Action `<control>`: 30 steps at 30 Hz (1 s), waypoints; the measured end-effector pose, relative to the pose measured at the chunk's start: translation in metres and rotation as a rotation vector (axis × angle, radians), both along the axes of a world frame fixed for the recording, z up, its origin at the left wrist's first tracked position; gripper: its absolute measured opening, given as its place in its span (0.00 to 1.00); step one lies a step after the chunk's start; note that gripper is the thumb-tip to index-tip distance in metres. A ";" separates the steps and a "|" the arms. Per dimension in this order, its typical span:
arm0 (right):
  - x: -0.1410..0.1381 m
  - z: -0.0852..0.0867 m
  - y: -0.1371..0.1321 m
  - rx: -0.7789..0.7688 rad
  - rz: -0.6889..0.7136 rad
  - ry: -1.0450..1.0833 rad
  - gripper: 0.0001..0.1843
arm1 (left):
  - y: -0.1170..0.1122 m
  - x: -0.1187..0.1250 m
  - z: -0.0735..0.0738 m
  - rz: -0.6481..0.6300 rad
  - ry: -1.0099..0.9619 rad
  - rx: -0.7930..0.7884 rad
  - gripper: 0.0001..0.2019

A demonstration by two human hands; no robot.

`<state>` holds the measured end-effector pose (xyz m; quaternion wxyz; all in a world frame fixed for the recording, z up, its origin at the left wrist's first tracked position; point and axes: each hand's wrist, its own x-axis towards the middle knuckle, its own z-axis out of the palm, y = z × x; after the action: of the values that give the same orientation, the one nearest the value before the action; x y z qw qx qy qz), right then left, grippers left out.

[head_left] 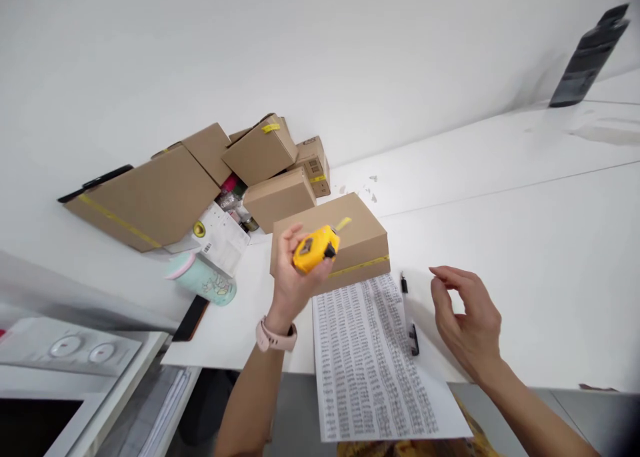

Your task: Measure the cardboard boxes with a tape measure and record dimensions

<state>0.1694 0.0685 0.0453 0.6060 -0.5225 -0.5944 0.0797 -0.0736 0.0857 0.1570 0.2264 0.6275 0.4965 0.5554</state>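
A yellow tape measure [316,249] with a black button is gripped in my left hand [293,270], its short yellow blade end sticking out at the upper right. Just behind it, a closed cardboard box [345,220] with a yellow strip along its side lies on the table, partly covered by the hand. To the right, my right hand [467,317] hovers over the white tabletop, thumb and forefinger pinched together with nothing visible between them. Between the hands lie a printed sheet [370,370], overhanging the front edge, and a clear pen with black ends [413,340].
Several cardboard boxes [265,151] are stacked against the wall at the back left. A mint tumbler [207,280] stands near a paper with an avocado picture [220,237]. A dark bottle [590,60] is at the far right. The white table [540,243] has scuffed patches.
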 end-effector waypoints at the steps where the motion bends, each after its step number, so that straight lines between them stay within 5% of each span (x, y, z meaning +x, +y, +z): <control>1: -0.004 0.014 -0.003 -0.029 0.070 0.062 0.09 | -0.010 0.006 0.001 -0.104 -0.049 -0.046 0.36; 4: -0.017 0.054 -0.005 -0.272 0.415 0.243 0.17 | -0.031 0.016 0.003 -0.280 -0.106 -0.164 0.36; 7: -0.029 0.081 0.001 -0.490 0.724 0.381 0.28 | -0.037 0.014 0.000 -0.283 -0.119 -0.204 0.36; 9: -0.036 0.090 0.005 -0.579 0.813 0.398 0.31 | -0.036 0.009 -0.003 -0.264 -0.109 -0.222 0.35; 17: -0.049 0.106 0.028 -0.636 0.980 0.443 0.27 | -0.036 -0.014 0.002 -0.189 -0.175 -0.256 0.32; 23: -0.025 0.121 0.108 -0.501 0.801 0.563 0.23 | -0.018 -0.076 0.033 0.152 -0.128 -0.154 0.29; 30: -0.013 0.082 0.180 -0.728 0.775 0.543 0.23 | 0.009 -0.154 0.037 0.319 -0.143 -0.365 0.26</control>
<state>0.1564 0.2488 0.1272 0.4453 -0.4025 -0.4999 0.6243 -0.2280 0.0948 0.1944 0.2800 0.4492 0.6641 0.5281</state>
